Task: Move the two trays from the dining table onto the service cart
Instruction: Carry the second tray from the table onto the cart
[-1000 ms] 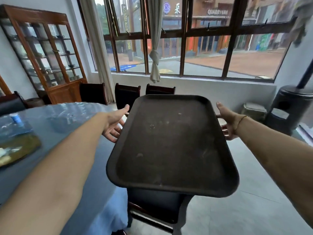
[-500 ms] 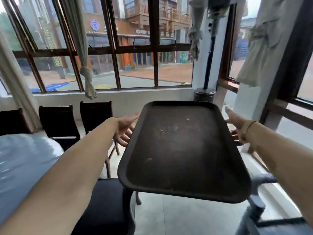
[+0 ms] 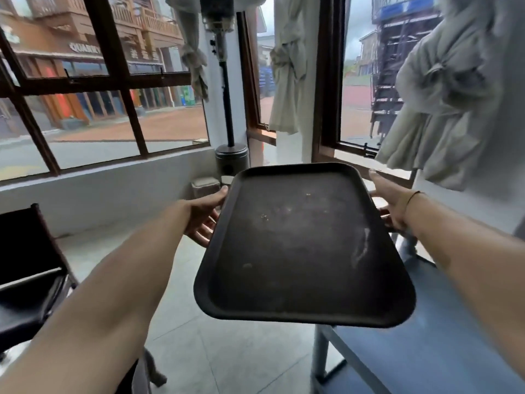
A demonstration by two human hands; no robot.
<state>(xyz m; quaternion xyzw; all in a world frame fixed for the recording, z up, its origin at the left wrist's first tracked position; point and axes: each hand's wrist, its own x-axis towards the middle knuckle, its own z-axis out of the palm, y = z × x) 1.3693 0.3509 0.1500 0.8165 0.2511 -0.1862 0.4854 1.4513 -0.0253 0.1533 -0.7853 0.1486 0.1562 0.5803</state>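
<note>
A dark rectangular tray (image 3: 304, 245) is carried level in the air, its right part above the near corner of the grey service cart (image 3: 420, 354) at the lower right. The left hand (image 3: 203, 216) holds its far left edge and the right hand (image 3: 390, 204) its far right edge, thumbs on the rim, fingers underneath. Further off, a patio heater (image 3: 227, 109) stands in the window corner.
</note>
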